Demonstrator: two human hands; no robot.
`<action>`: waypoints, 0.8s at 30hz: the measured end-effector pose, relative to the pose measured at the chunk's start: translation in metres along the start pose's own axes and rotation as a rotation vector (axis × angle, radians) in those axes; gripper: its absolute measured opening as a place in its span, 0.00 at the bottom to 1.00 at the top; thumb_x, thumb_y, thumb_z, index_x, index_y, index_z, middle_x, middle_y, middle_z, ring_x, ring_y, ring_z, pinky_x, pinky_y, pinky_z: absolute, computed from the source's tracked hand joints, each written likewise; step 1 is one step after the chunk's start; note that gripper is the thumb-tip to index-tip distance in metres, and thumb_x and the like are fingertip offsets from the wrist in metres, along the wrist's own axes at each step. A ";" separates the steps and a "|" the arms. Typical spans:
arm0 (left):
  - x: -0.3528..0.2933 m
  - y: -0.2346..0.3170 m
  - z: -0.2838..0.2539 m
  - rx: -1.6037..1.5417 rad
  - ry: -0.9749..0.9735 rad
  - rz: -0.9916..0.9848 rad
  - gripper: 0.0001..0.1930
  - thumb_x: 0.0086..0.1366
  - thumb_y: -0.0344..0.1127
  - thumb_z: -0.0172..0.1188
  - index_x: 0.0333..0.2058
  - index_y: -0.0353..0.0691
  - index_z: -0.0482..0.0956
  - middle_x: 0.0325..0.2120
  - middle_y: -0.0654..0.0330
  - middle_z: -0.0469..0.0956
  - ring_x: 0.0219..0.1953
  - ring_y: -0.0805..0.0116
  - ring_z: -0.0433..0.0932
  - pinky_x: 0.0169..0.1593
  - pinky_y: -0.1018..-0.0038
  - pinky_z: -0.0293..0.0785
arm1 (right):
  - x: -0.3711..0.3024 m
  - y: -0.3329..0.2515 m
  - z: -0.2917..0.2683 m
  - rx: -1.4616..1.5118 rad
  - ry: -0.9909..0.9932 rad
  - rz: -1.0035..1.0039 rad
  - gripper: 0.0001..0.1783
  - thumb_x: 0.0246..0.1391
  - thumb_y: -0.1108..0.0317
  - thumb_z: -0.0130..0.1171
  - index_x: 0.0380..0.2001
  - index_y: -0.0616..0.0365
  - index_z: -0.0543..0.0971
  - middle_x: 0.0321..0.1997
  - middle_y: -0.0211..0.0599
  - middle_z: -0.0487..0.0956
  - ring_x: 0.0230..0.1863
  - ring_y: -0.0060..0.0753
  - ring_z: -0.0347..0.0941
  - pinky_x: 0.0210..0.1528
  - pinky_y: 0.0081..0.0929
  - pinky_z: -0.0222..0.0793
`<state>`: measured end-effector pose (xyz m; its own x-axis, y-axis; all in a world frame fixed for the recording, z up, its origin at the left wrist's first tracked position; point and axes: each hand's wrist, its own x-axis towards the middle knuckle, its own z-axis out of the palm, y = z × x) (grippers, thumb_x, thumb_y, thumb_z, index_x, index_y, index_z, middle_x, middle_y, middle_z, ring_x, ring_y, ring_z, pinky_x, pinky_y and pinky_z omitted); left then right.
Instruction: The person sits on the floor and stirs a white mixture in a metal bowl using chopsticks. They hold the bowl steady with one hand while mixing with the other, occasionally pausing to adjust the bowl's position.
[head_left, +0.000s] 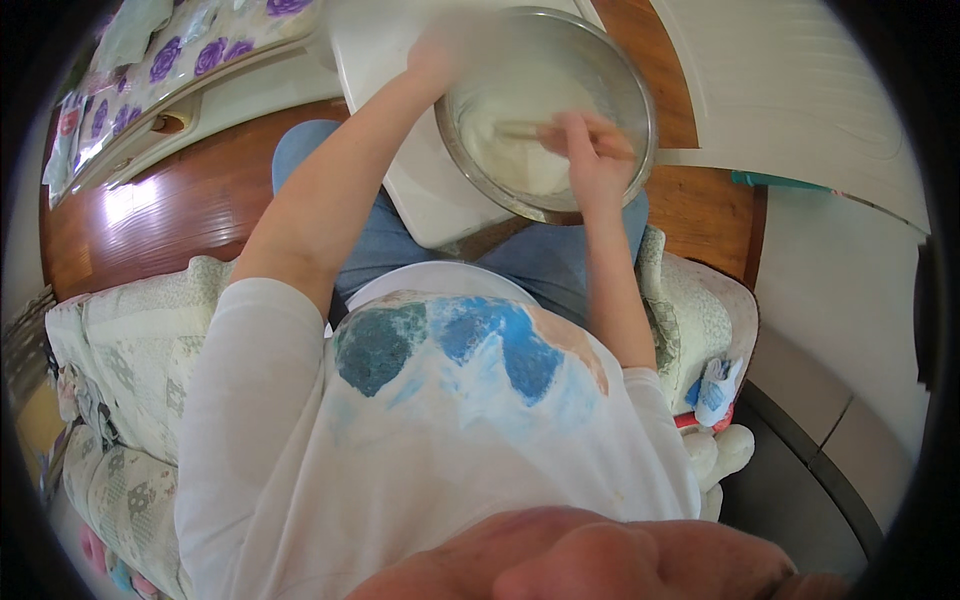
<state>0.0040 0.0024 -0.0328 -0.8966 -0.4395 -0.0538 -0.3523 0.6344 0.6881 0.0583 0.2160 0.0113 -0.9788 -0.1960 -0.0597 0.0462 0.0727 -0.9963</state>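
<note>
Your face (590, 565) lies nearest; your right hand (590, 150) clamps a pale stick (515, 129) over the metal bowl (628, 95); fingers of your blurred left hand (438, 58) cannot be told.

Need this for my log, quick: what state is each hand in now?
Left hand: blurred, cannot be told.
Right hand: closed, holding a stick over the bowl.

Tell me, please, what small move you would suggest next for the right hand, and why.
I would suggest a gentle stirring stroke: the right hand holds a pale stick over the white contents of the metal bowl, so it seems well placed for that. The left hand is too blurred to judge.
</note>
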 end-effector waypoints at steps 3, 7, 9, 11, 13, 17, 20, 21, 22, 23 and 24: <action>-0.002 -0.003 0.002 0.024 0.021 -0.020 0.23 0.63 0.50 0.46 0.31 0.31 0.76 0.32 0.39 0.76 0.39 0.42 0.74 0.43 0.56 0.69 | 0.024 0.007 0.009 -0.147 0.042 -0.225 0.10 0.54 0.71 0.56 0.31 0.70 0.78 0.27 0.39 0.80 0.29 0.28 0.78 0.34 0.22 0.76; 0.000 -0.011 0.007 -0.021 0.069 -0.040 0.22 0.62 0.48 0.46 0.31 0.31 0.76 0.32 0.39 0.76 0.39 0.43 0.74 0.43 0.56 0.69 | 0.053 0.002 -0.025 0.003 0.170 -0.188 0.11 0.55 0.69 0.56 0.31 0.70 0.78 0.27 0.38 0.80 0.28 0.27 0.78 0.34 0.20 0.75; 0.000 -0.014 0.009 -0.038 0.084 -0.030 0.21 0.62 0.47 0.47 0.31 0.31 0.76 0.31 0.39 0.76 0.39 0.43 0.74 0.43 0.56 0.69 | 0.045 -0.006 -0.055 -0.136 0.133 -0.135 0.11 0.54 0.70 0.56 0.31 0.70 0.78 0.27 0.39 0.80 0.28 0.28 0.78 0.33 0.21 0.75; 0.001 -0.014 0.011 -0.057 0.076 -0.055 0.21 0.61 0.47 0.48 0.30 0.30 0.76 0.31 0.39 0.76 0.38 0.43 0.74 0.43 0.56 0.69 | 0.024 -0.012 -0.074 -0.232 0.100 -0.011 0.10 0.54 0.70 0.56 0.31 0.70 0.78 0.28 0.40 0.80 0.28 0.29 0.78 0.32 0.22 0.76; 0.002 -0.011 0.011 -0.067 0.062 -0.056 0.21 0.61 0.47 0.49 0.30 0.29 0.76 0.31 0.39 0.76 0.38 0.43 0.74 0.43 0.56 0.70 | 0.005 -0.019 -0.082 -0.271 0.038 0.135 0.10 0.54 0.71 0.56 0.31 0.70 0.78 0.29 0.41 0.79 0.28 0.30 0.78 0.32 0.23 0.77; 0.001 -0.006 0.007 -0.077 0.044 -0.040 0.22 0.60 0.47 0.50 0.28 0.29 0.76 0.30 0.38 0.75 0.37 0.42 0.74 0.42 0.56 0.70 | -0.012 -0.004 -0.032 0.010 -0.020 0.108 0.09 0.54 0.72 0.56 0.31 0.69 0.78 0.30 0.41 0.79 0.29 0.30 0.79 0.33 0.25 0.78; -0.001 -0.006 0.005 -0.086 0.080 -0.028 0.22 0.60 0.47 0.50 0.28 0.28 0.76 0.30 0.37 0.75 0.37 0.41 0.74 0.42 0.56 0.70 | 0.003 0.012 0.008 0.030 0.024 -0.118 0.07 0.53 0.73 0.56 0.30 0.69 0.78 0.30 0.40 0.79 0.30 0.29 0.79 0.34 0.24 0.77; -0.002 -0.007 0.006 -0.088 0.096 -0.025 0.22 0.60 0.48 0.50 0.28 0.28 0.76 0.30 0.37 0.75 0.36 0.41 0.74 0.42 0.56 0.70 | 0.011 0.016 0.014 0.015 -0.001 -0.293 0.07 0.53 0.74 0.56 0.30 0.69 0.78 0.30 0.40 0.79 0.30 0.29 0.78 0.35 0.23 0.77; -0.003 -0.008 0.006 -0.092 0.101 -0.038 0.22 0.60 0.48 0.50 0.28 0.28 0.76 0.29 0.37 0.75 0.36 0.41 0.74 0.42 0.56 0.70 | 0.021 0.017 0.013 -0.057 0.020 -0.269 0.06 0.53 0.74 0.56 0.30 0.69 0.78 0.30 0.40 0.79 0.31 0.29 0.78 0.35 0.23 0.77; -0.003 -0.009 0.007 -0.097 0.105 -0.050 0.22 0.61 0.48 0.50 0.28 0.28 0.76 0.29 0.37 0.75 0.36 0.41 0.74 0.41 0.56 0.70 | 0.034 0.016 0.006 -0.120 0.005 -0.324 0.06 0.53 0.75 0.56 0.31 0.68 0.78 0.30 0.39 0.79 0.31 0.28 0.78 0.35 0.22 0.77; -0.003 -0.010 0.008 -0.105 0.111 -0.062 0.22 0.61 0.48 0.49 0.28 0.28 0.76 0.29 0.37 0.75 0.36 0.41 0.74 0.41 0.56 0.70 | 0.045 0.014 -0.005 -0.159 -0.033 -0.414 0.06 0.52 0.75 0.57 0.31 0.68 0.77 0.30 0.39 0.79 0.31 0.28 0.78 0.35 0.21 0.76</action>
<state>0.0077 0.0024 -0.0453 -0.8369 -0.5469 -0.0219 -0.3704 0.5363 0.7584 0.0140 0.2128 -0.0054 -0.9011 -0.2714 0.3381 -0.3824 0.1303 -0.9148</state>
